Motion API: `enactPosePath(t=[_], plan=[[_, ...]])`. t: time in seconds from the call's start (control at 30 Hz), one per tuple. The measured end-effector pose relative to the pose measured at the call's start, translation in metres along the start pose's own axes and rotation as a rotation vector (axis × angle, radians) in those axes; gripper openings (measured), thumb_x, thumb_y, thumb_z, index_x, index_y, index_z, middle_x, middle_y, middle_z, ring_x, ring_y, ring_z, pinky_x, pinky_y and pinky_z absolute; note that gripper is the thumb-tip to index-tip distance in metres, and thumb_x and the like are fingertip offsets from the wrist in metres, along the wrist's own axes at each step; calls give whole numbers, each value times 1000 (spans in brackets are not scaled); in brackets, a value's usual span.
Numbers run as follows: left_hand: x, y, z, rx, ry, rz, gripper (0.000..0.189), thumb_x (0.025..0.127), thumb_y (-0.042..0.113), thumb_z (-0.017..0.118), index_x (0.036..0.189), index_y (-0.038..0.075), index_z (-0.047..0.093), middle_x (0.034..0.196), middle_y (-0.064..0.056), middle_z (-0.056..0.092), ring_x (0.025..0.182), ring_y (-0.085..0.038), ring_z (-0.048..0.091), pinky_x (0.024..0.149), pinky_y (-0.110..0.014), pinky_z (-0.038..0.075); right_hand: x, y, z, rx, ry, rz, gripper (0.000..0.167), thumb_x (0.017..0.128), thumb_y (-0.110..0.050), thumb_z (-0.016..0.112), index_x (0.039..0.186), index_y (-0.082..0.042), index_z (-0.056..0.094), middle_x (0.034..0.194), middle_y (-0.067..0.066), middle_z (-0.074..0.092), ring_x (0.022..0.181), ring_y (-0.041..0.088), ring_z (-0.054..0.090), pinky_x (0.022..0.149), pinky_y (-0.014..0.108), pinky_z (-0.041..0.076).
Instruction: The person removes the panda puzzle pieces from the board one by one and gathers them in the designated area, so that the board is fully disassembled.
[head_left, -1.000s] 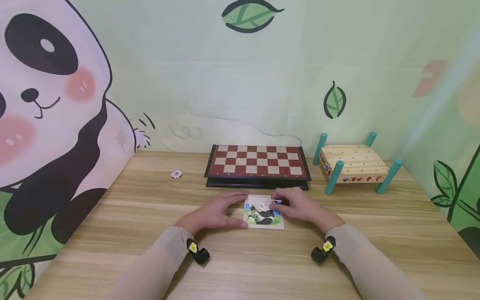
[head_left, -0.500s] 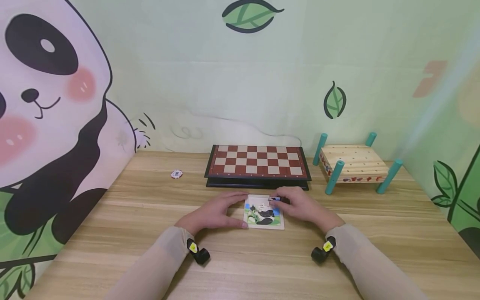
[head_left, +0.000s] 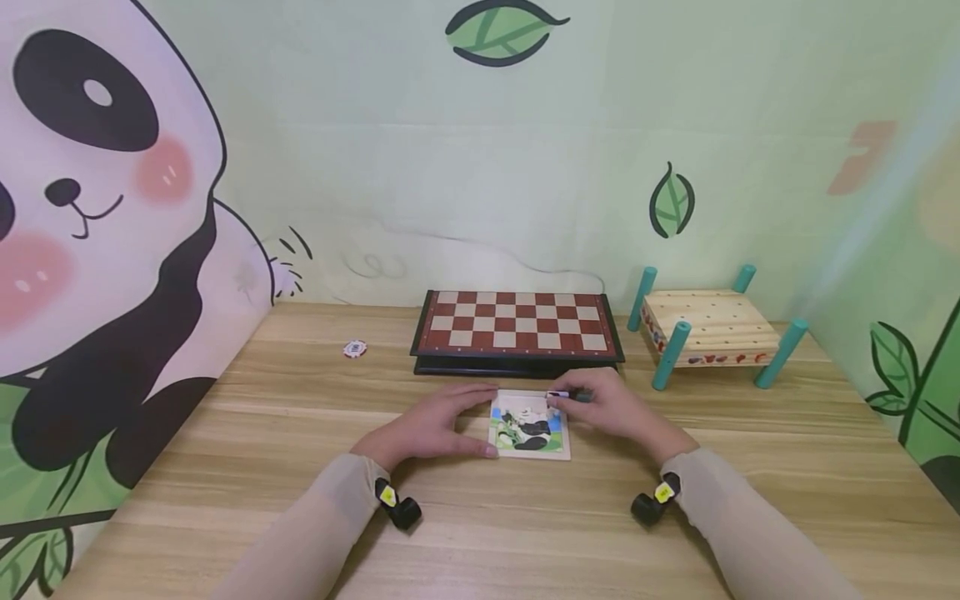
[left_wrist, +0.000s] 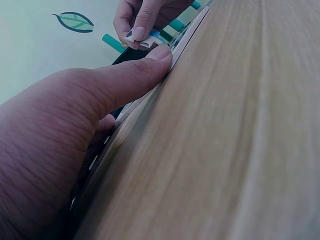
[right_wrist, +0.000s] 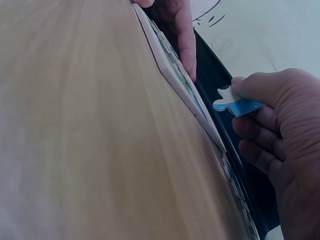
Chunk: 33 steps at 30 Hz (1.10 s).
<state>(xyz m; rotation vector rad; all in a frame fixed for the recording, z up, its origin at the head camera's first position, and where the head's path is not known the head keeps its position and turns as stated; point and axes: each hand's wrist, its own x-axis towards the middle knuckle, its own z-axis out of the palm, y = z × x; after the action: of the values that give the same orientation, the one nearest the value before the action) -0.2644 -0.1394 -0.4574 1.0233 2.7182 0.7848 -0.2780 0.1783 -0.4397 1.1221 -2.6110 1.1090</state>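
Observation:
A square jigsaw puzzle tray (head_left: 528,455) with a pale wooden rim lies flat on the table, showing a partly filled panda picture. Its top strip and upper right show bare backing. My left hand (head_left: 429,423) holds the tray's left side, thumb at the near corner and fingers at the far corner. In the left wrist view, the thumb (left_wrist: 145,67) lies along the rim. Above the tray's upper right corner, my right hand (head_left: 606,407) pinches a puzzle piece (right_wrist: 241,106) between thumb and fingers. That piece is white and blue, held raised off the tray.
A folded chessboard (head_left: 516,321) with a black frame stands just behind the tray. To its right is a wooden toy bed (head_left: 708,321) with teal posts. A poker chip (head_left: 356,349) lies at the back left. Behind the wooden table (head_left: 480,533) rises a panda-printed wall.
My right hand has shifted slightly right and away from me, and the pinched puzzle piece has turned in the fingers. My left hand and the tray have stayed in place.

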Motion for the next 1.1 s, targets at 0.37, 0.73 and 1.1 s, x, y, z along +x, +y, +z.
enactPosePath(t=[0.37, 0.73, 1.1], plan=[[-1, 2, -1, -1, 0, 8, 96, 78, 72, 70, 155, 23, 41, 160, 4, 36, 147, -18, 30, 120, -44, 25, -10, 7, -10, 13, 25, 54, 10, 95, -19, 73, 104, -19, 76, 95, -14, 72, 90, 10, 65, 85, 39, 57], [-1, 3, -2, 3, -1, 9, 96, 78, 73, 69, 155, 23, 41, 160, 3, 36, 147, -19, 30, 120, -45, 25, -36, 17, -30, -28, 96, 149, 17, 95, -26, 73, 109, -16, 74, 94, -10, 70, 90, 13, 64, 80, 37, 56], [-1, 1, 0, 16, 0, 11, 97, 78, 75, 67, 155, 23, 41, 160, 5, 36, 148, -19, 29, 120, -45, 25, -68, 42, -50, -88, 136, 194, 15, 92, -22, 76, 106, -16, 75, 94, -6, 72, 86, 10, 65, 76, 27, 56]])
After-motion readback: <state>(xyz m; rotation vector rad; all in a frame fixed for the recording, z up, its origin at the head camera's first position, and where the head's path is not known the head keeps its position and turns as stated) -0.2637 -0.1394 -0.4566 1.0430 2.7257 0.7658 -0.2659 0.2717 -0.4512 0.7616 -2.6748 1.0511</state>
